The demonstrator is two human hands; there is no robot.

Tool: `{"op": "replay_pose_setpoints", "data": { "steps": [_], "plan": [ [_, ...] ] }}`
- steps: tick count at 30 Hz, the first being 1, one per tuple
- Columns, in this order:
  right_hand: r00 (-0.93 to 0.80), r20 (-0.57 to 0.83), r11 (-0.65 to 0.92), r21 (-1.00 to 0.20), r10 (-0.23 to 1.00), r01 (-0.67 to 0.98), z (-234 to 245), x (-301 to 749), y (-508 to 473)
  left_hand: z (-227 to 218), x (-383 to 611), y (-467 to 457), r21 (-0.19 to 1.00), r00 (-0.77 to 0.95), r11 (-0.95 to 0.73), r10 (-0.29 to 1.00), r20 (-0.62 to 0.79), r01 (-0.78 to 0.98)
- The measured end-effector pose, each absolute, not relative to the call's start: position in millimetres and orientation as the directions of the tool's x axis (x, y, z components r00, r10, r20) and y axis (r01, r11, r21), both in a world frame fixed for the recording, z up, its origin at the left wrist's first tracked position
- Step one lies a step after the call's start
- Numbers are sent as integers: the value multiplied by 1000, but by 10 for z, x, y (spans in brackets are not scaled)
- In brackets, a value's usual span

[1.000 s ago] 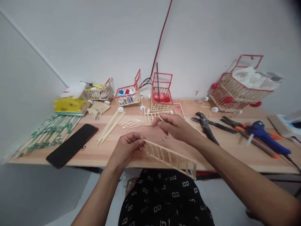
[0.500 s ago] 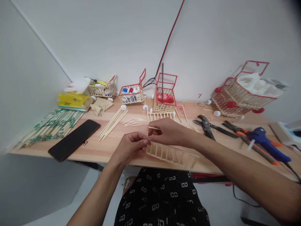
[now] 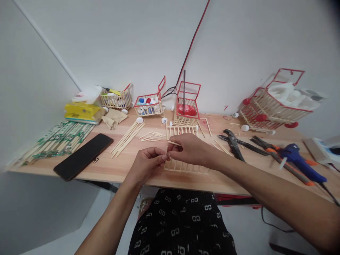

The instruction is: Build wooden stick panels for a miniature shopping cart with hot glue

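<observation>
My left hand [image 3: 147, 163] pinches the left end of a small ladder-like panel [image 3: 183, 166] glued from bamboo sticks, held just above the wooden table [image 3: 111, 166]. My right hand [image 3: 190, 148] is closed on the same end of the panel from above and also holds a short loose stick [image 3: 174, 143] between its fingers. The two hands touch at the panel's left corner. Most of the panel runs to the right under my right wrist.
A black phone [image 3: 83, 156] and wrapped chopsticks [image 3: 57, 140] lie at left. Loose sticks [image 3: 127, 136], another panel [image 3: 180, 130] and small red-rimmed stick carts [image 3: 186, 106] stand behind. Pliers [image 3: 233, 143] and a blue glue gun [image 3: 301, 161] lie at right, with a bigger cart [image 3: 273, 102].
My right hand came back from the far sticks with a short stick and joined my left hand. The panel swung from slanting off the table edge to lying level.
</observation>
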State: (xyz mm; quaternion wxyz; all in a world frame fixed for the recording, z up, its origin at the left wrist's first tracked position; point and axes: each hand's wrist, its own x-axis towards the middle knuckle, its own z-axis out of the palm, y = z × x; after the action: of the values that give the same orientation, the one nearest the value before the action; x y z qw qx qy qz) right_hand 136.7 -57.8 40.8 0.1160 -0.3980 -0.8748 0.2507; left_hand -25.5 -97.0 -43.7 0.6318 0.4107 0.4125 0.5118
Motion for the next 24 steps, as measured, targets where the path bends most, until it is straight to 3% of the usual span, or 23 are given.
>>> {"op": "replay_pose_setpoints", "data": {
  "steps": [7, 12, 18, 24],
  "plan": [
    [-666, -44, 548, -530, 745, 647, 457, 1378, -562, -456, -254, -976, 965, 92, 104, 992, -84, -240],
    [-603, 106, 569, -492, 791, 659, 510, 1654, -473, -468, -254, -967, 948, 92, 105, 992, -81, -300],
    [-375, 134, 365, -659, 918, 658, 411, 2282, -600, -425, -258, -950, 906, 67, 118, 993, -99, -407],
    [-273, 118, 266, -750, 955, 605, 147, 2530, -792, -445, -259, -936, 925, 49, 92, 996, -80, -367]
  ]
}}
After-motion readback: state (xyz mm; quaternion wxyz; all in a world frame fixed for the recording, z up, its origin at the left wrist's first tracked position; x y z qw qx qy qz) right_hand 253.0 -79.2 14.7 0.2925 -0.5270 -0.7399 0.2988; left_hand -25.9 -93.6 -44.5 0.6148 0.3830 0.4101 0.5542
